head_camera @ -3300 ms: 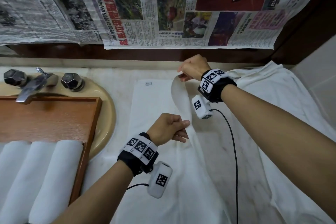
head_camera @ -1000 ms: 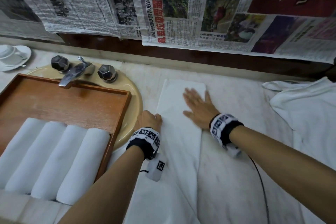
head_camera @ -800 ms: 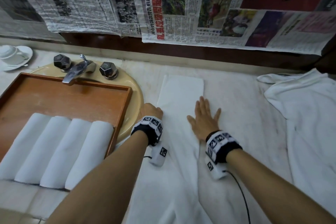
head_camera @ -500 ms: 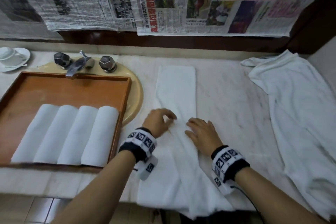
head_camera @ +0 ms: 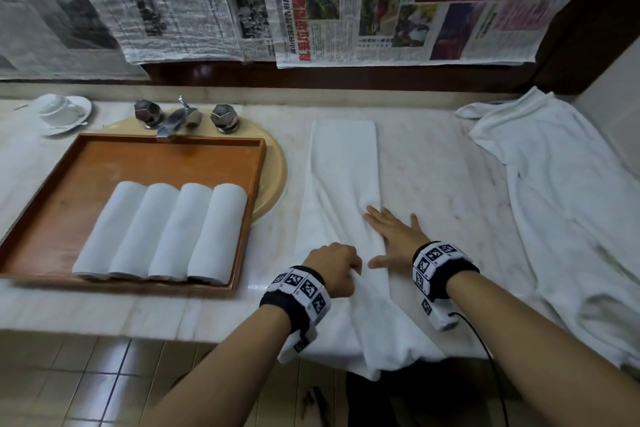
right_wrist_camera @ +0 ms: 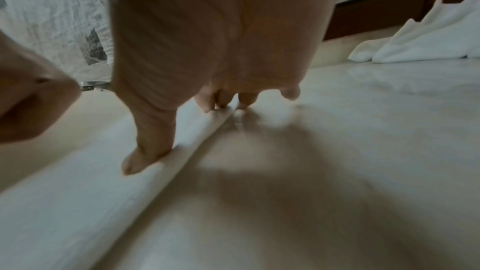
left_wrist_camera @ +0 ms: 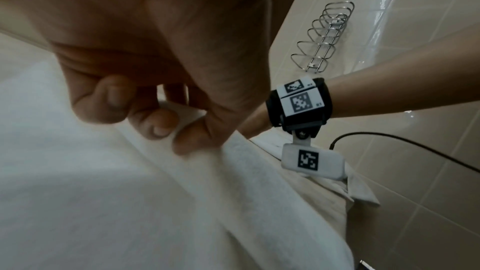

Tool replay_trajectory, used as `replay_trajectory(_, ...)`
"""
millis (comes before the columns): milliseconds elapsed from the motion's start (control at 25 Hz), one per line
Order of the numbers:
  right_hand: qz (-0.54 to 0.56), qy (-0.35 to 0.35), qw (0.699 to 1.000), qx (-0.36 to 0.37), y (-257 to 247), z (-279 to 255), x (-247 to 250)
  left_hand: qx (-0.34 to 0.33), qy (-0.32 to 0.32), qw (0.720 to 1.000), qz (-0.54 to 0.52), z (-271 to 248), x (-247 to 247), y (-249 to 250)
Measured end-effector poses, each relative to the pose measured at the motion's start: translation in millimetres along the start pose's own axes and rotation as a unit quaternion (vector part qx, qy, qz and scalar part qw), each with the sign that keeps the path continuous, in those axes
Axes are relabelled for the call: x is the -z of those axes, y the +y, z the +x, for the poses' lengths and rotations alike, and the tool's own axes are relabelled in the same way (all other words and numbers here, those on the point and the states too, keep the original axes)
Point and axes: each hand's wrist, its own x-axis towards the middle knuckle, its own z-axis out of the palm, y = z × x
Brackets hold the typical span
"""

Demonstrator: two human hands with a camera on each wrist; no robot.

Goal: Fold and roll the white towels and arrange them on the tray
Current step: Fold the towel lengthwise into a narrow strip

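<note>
Overhead, my left hand (head_camera: 334,267) looks fisted; its wrist view shows fingers (left_wrist_camera: 155,124) pinching the towel (head_camera: 341,184), while my right hand (head_camera: 394,239) presses flat.

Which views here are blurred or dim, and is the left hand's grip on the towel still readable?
Head view: dim, edges bowed, newspaper smeared, but the folded towel is clear. Left wrist: soft yet readable, left hand pinching a towel fold. Right wrist: heavy motion blur, the right hand casting a shadow on the counter.
</note>
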Motion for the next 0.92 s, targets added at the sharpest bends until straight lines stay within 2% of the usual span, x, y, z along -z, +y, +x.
replay_trajectory(120, -0.02, -0.008, 1.0, -0.018, -7, -1, 2, 0.002, -0.016, 1.0, 0.006, -17, -2, -14)
replay_trajectory(280, -0.005, 0.035, 0.999, -0.033, -15, -7, -5, -0.104, -0.029, 0.993, -0.042, -37, -21, -1)
replay_trajectory(360, 0.025, 0.081, 0.996, -0.028, -17, -13, -11, -0.113, -0.021, 0.992, -0.047, -43, -25, -8)
replay_trajectory(520, 0.054, 0.113, 0.991, -0.056, -18, -17, -27, -0.028, 0.001, 0.995, -0.094, -62, -27, -28)
replay_trajectory(680, 0.069, 0.101, 0.99, -0.074, -17, -13, -32, 0.043, -0.02, 0.974, -0.222, -67, -39, -11)
replay_trajectory(760, 0.075, 0.096, 0.99, -0.076, -17, -13, -31, 0.06, -0.022, 0.962, -0.266, -66, -44, -10)
replay_trajectory(920, 0.087, 0.092, 0.989, -0.083, -18, -13, -32, 0.057, 0.026, 0.962, -0.265, -71, -43, -21)
